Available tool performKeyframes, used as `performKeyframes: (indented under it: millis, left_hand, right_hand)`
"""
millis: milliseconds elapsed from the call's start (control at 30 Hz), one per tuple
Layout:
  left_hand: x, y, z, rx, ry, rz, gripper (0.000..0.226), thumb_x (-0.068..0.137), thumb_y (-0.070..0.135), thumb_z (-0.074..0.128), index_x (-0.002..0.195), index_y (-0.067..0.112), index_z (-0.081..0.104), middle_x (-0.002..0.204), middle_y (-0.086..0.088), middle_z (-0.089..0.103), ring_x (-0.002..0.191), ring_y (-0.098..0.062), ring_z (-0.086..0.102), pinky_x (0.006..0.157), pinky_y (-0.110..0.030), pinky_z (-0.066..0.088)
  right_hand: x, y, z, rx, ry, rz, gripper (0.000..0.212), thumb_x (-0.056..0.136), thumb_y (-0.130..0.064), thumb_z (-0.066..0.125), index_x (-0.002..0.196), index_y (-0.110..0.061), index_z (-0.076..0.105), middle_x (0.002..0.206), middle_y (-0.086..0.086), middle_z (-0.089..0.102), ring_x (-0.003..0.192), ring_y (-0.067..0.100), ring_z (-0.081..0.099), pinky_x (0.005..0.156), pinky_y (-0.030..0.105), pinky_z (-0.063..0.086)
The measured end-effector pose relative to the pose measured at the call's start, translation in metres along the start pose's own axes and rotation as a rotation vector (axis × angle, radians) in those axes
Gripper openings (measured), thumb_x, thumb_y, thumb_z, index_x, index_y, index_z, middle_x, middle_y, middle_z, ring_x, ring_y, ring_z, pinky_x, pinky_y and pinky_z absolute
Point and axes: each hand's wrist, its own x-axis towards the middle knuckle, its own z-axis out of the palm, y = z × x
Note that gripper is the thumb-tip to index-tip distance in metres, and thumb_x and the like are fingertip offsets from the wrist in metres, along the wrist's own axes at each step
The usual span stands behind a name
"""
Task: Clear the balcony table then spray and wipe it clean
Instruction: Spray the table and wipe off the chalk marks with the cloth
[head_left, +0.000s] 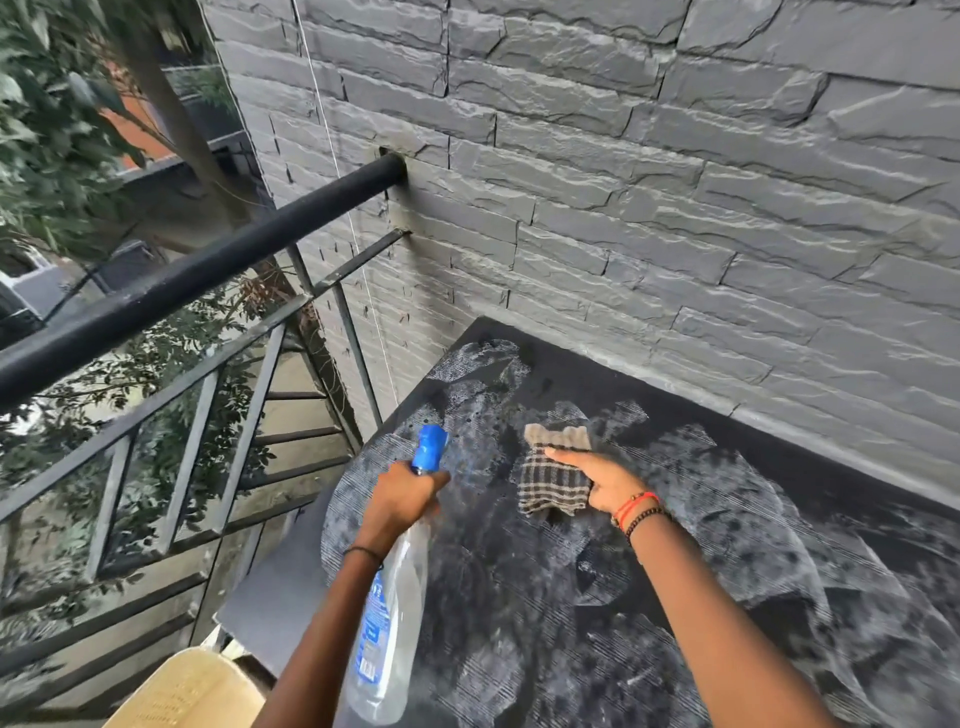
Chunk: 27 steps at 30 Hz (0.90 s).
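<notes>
The dark balcony table (701, 597) fills the lower right, its top streaked with pale grey smears. My left hand (400, 499) grips the neck of a clear spray bottle (389, 623) with a blue nozzle, which points at the table's far left part. My right hand (602, 480) holds a brown checked cloth (550, 473) down on the table top, index finger stretched out over it. The cloth lies just right of the nozzle.
A grey stone-clad wall (675, 182) runs along the table's far side. A black metal railing (182, 280) with slanted bars borders the left. A yellowish chair (192, 691) sits at the bottom left, with trees beyond the railing.
</notes>
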Motion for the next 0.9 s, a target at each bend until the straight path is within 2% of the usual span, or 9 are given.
performKeyframes:
  millis: [100, 167, 233, 267, 433, 567, 733, 833, 900]
  left_hand:
    - [0.017, 0.002, -0.013, -0.056, 0.001, -0.022, 0.024, 0.073, 0.029, 0.07, 0.062, 0.012, 0.057, 0.034, 0.006, 0.054, 0.05, -0.022, 0.053, 0.058, -0.032, 0.042]
    - [0.032, -0.002, -0.018, -0.097, 0.007, -0.037, 0.026, 0.06, 0.035, 0.066, 0.062, 0.01, 0.058, 0.038, 0.002, 0.057, 0.051, -0.024, 0.054, 0.062, -0.039, 0.046]
    - [0.044, -0.006, -0.022, -0.122, 0.01, -0.043, 0.027, 0.056, 0.036, 0.062, 0.06, 0.009, 0.059, 0.042, -0.001, 0.058, 0.049, -0.024, 0.053, 0.061, -0.038, 0.045]
    - [0.05, -0.006, -0.023, -0.122, 0.013, -0.046, 0.028, 0.057, 0.036, 0.062, 0.059, 0.009, 0.059, 0.041, -0.001, 0.058, 0.048, -0.023, 0.053, 0.06, -0.037, 0.044]
    - [0.066, -0.011, -0.025, -0.184, 0.014, -0.053, 0.025, 0.063, 0.027, 0.068, 0.062, 0.005, 0.054, 0.036, -0.002, 0.053, 0.032, -0.019, 0.046, 0.054, -0.033, 0.041]
    - [0.093, -0.022, -0.023, -0.192, 0.021, -0.068, 0.027, 0.057, 0.031, 0.066, 0.064, 0.008, 0.053, 0.038, -0.003, 0.052, 0.039, -0.023, 0.047, 0.057, -0.039, 0.043]
    - [0.105, -0.024, -0.023, -0.107, 0.027, -0.069, 0.035, 0.055, 0.042, 0.062, 0.065, 0.008, 0.06, 0.051, -0.01, 0.062, 0.049, -0.025, 0.054, 0.061, -0.039, 0.047]
    - [0.11, -0.017, -0.025, -0.076, 0.047, -0.071, 0.035, 0.059, 0.041, 0.06, 0.064, 0.007, 0.06, 0.057, -0.014, 0.064, 0.052, -0.026, 0.055, 0.064, -0.04, 0.05]
    - [0.114, -0.011, -0.025, -0.071, 0.044, -0.073, 0.033, 0.059, 0.039, 0.059, 0.061, 0.007, 0.059, 0.052, -0.011, 0.063, 0.049, -0.025, 0.053, 0.062, -0.037, 0.048]
  right_hand:
    - [0.017, -0.001, 0.022, -0.22, -0.002, -0.024, 0.048, 0.063, -0.016, 0.084, 0.105, -0.002, 0.064, 0.091, 0.011, 0.073, 0.088, 0.024, 0.069, 0.068, 0.027, 0.055]
    - [0.033, 0.004, 0.037, -0.611, 0.238, -0.147, 0.064, 0.073, -0.017, 0.079, 0.128, -0.002, 0.049, 0.114, 0.014, 0.064, 0.109, 0.029, 0.059, 0.082, 0.028, 0.047]
    - [0.038, 0.014, 0.048, -1.059, 0.569, -0.336, 0.063, 0.088, -0.027, 0.063, 0.141, -0.009, 0.034, 0.129, 0.014, 0.054, 0.12, 0.03, 0.049, 0.096, 0.033, 0.039]
    - [0.042, 0.023, 0.053, -1.151, 0.58, -0.401, 0.058, 0.092, -0.033, 0.053, 0.143, -0.012, 0.032, 0.138, 0.014, 0.047, 0.127, 0.03, 0.042, 0.104, 0.037, 0.032]
    - [0.056, 0.09, 0.052, -1.431, 0.4, -0.498, 0.066, 0.09, -0.048, 0.006, 0.15, -0.021, 0.012, 0.158, 0.008, 0.005, 0.146, 0.026, 0.008, 0.117, 0.049, 0.012]
    - [0.091, 0.066, 0.047, -1.445, 0.37, -0.525, 0.056, 0.096, -0.036, 0.015, 0.15, -0.023, 0.007, 0.158, 0.004, -0.002, 0.146, 0.023, -0.001, 0.117, 0.049, 0.007]
    - [0.137, 0.032, 0.1, -1.437, 0.333, -0.482, 0.062, 0.096, -0.021, 0.035, 0.15, -0.021, 0.005, 0.158, 0.011, -0.007, 0.146, 0.026, -0.008, 0.117, 0.048, 0.0]
    - [0.132, 0.048, 0.129, -1.549, 0.171, -0.569, 0.057, 0.095, -0.034, 0.012, 0.15, -0.019, 0.01, 0.158, 0.012, -0.003, 0.146, 0.028, -0.003, 0.117, 0.052, 0.008]
    - [0.114, 0.068, 0.127, -1.601, 0.111, -0.662, 0.058, 0.094, -0.036, 0.019, 0.148, -0.015, 0.021, 0.156, 0.015, 0.016, 0.144, 0.03, 0.016, 0.114, 0.05, 0.023]
